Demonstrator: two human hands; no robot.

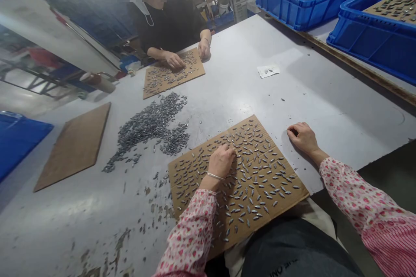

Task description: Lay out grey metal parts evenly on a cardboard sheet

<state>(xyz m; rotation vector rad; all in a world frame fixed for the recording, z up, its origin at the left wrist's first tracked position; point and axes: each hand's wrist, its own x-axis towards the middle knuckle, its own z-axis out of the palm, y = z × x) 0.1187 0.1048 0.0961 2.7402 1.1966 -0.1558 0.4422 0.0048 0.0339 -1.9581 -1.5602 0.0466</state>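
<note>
A brown cardboard sheet [208, 253] lies at the table's near edge, covered with many small grey spindle-shaped metal pieces [251, 192] spaced apart. Over the middle of this sheet is my left hand [221, 162], with a bracelet at the wrist. Its fingers are bent together and point down at the pieces; whatever is between the fingertips is hidden. Right of the sheet, my right hand [303, 139] rests on the white table in a loose fist, with no object showing in it. A heap of the same metal pieces [147, 123] lies beyond the sheet to the left.
Across the table [234, 82], a co-worker's hands [175, 60] touch another cardboard sheet [151, 91] with pieces. A bare brown board [76, 143] lies left. Blue crates [299, 13] holding filled sheets stand at the right back. A small white paper [268, 72] bears a few pieces.
</note>
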